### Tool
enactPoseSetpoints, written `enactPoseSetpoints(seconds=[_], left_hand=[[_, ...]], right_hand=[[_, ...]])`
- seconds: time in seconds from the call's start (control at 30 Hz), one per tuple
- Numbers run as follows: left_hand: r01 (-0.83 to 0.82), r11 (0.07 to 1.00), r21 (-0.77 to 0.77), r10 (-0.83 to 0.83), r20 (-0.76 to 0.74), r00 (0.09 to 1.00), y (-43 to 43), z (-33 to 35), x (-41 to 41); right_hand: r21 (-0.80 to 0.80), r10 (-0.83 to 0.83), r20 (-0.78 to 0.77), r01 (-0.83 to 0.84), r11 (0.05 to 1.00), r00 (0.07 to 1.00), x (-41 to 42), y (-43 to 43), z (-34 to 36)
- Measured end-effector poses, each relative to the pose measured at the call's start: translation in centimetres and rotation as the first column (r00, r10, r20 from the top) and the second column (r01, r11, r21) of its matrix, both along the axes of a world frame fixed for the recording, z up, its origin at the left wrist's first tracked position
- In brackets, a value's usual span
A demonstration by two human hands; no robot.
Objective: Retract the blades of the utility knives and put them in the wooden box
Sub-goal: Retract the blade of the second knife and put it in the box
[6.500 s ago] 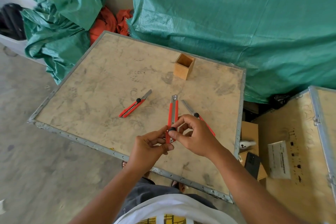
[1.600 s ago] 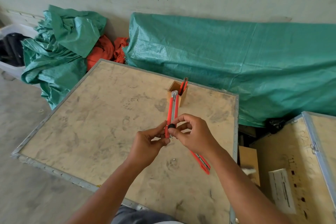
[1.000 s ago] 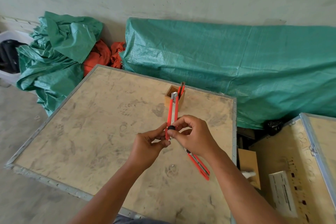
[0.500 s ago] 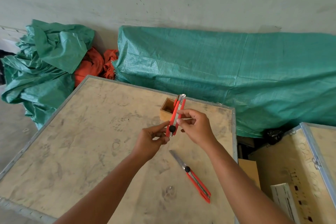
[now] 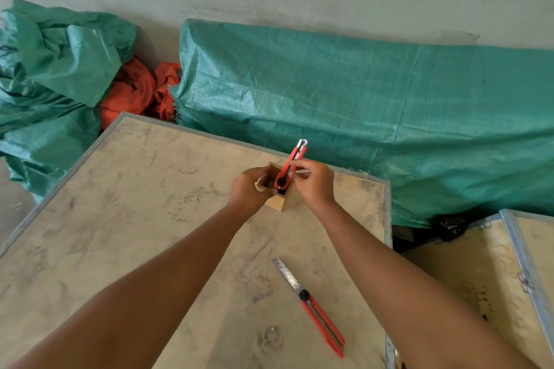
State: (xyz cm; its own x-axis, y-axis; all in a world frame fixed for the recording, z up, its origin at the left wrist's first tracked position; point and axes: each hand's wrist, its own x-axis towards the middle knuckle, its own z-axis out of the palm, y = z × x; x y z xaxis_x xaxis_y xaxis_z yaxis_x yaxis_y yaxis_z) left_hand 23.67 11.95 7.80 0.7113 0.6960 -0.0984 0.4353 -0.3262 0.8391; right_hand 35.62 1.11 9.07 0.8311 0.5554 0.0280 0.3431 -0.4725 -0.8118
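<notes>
A small wooden box (image 5: 277, 202) stands near the far edge of the plywood crate top (image 5: 120, 219). My left hand (image 5: 248, 189) grips the box's left side. My right hand (image 5: 315, 186) holds a red utility knife (image 5: 292, 160) tilted over the box. Its lower end with the black knob sits inside the opening and its metal tip points up, with no blade showing. A second red utility knife (image 5: 311, 307) lies on the crate top near my right forearm, its blade extended toward the box. What else the box contains is hidden.
Green tarp (image 5: 359, 105) covers a long bulk behind the crate, and more crumpled tarp (image 5: 54, 69) and orange cloth (image 5: 135, 90) lie at the far left. Another plywood crate (image 5: 479, 272) stands to the right across a narrow gap.
Both hands have moved forward from above the crate's middle to the box. The held knife has gone from upright in front of me to tilted with its lower end in the box.
</notes>
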Motion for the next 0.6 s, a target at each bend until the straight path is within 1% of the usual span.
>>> enactPoseSetpoints(seconds=[0.13, 0.2, 0.33, 0.6], left_hand=[[0.051, 0.997, 0.059, -0.046, -0.084, 0.995, 0.8, -1.5, 1.0], [0.061, 0.996, 0.063, -0.052, -0.129, 0.990, 1.1, -1.9, 1.4], [0.076, 0.994, 0.081, -0.062, -0.162, 0.985, 1.5, -2.4, 1.8], [0.094, 0.990, 0.106, -0.072, -0.196, 0.978, 1.6, -2.7, 1.8]], right_hand=[[-0.052, 0.046, 0.011, -0.045, 0.998, 0.999, -0.3, 1.1, -1.6], [-0.076, 0.076, 0.026, -0.073, 0.994, 0.997, -0.5, 1.4, -2.1], [-0.111, 0.118, 0.074, -0.109, 0.988, 0.990, -0.6, 1.6, -2.8], [-0.064, 0.092, 0.083, -0.087, 0.994, 0.992, -1.1, 0.7, -2.7]])
